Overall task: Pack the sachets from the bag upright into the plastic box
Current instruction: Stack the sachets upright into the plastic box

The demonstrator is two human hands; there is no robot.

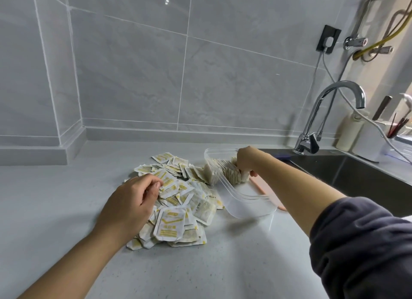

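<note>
Mid-packing, the right hand (245, 162) grips upright sachets (225, 170) in the plastic box (245, 200), while the left hand (129, 203), fingers curled on the pile (171, 227) with its hold unclear, must lift the next.

A loose heap of white-and-yellow paper sachets (178, 200) lies on the grey speckled stone countertop (66, 198), with the left hand (131, 203) on top of it. Just right of the heap stands the clear rectangular plastic box (249, 209) (a flat pink board (264, 186) lies along its right side). A row of upright sachets (225, 171) fills its far end, under the right hand (247, 162). Right of the box is the dark steel sink (356, 176), with the curved chrome tap (323, 111) behind it.
</note>
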